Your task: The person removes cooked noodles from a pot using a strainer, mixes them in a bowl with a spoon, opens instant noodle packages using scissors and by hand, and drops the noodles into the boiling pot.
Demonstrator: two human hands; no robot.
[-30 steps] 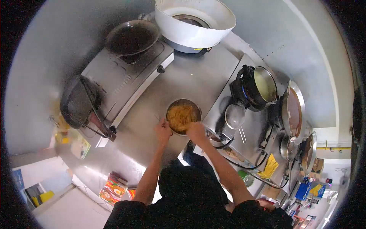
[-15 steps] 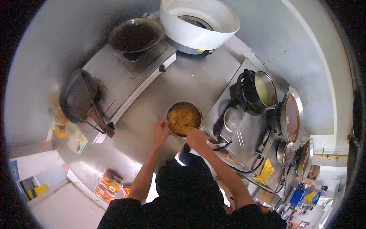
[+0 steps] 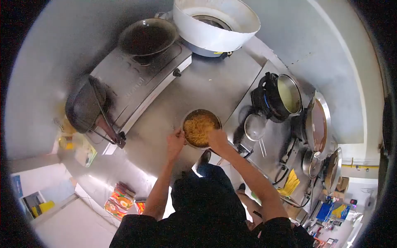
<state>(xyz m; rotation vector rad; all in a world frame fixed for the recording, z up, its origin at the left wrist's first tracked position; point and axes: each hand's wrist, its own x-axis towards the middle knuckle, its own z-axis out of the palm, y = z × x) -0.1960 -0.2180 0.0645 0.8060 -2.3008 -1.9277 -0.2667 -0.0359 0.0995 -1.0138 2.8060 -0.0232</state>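
Bowl [image 3: 202,112] of orange food [image 3: 198,127], pot [image 3: 293,81] of pale liquid [image 3: 286,95]

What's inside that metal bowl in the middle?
Yellow food that looks like noodles is inside the metal bowl. The right hand covers the lower right edge; whatever lies under the hand or food can't be seen.

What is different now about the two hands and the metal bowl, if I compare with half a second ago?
The right hand has moved forward, away from the body, along the bowl's right side; the food inside looks rearranged. Nothing was visibly released. The left hand stays at the metal bowl's left rim.
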